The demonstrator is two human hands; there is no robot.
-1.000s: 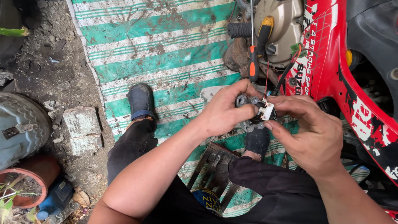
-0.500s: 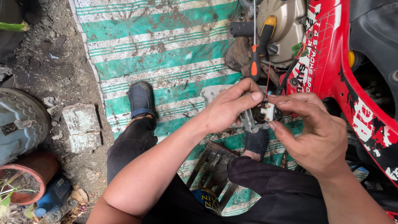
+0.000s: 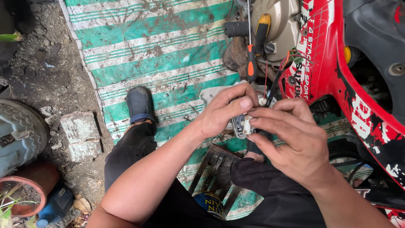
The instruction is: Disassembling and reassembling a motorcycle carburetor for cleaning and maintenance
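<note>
- Overhead, the head view looks down on a seated person's two hands, meeting over the knees beside a red motorcycle [image 3: 337,84].
- Left hand [image 3: 223,112]: fingers curled narrow, thumb and forefinger pinched on a small grey-and-white electrical part [image 3: 244,125]. Thumb lies across its top.
- Right hand [image 3: 295,139]: also closed narrow, fingertips pinching the same part from the other side. The two hands touch at the part.
- The part sits between both sets of fingertips, held in the air above the legs, just in front of the motorcycle's red side panel. Most of it is hidden by fingers; its exact shape cannot be told.
- Thin red and dark wires [image 3: 272,80] run from the engine area down toward the hands; whether they join the part cannot be told.
- An orange-and-black screwdriver [image 3: 251,59] stands upright near the engine casing [image 3: 278,21], just above the hands.
- Below: green-and-white striped mat [image 3: 156,55], muddy, spread on the ground. A dark shoe [image 3: 139,104] rests on it.
- Near the knees, a low wooden stool frame [image 3: 215,169] and a round tin [image 3: 211,204].
- Left edge: bare dirt, a concrete block [image 3: 81,135], a terracotta pot [image 3: 29,185].
</note>
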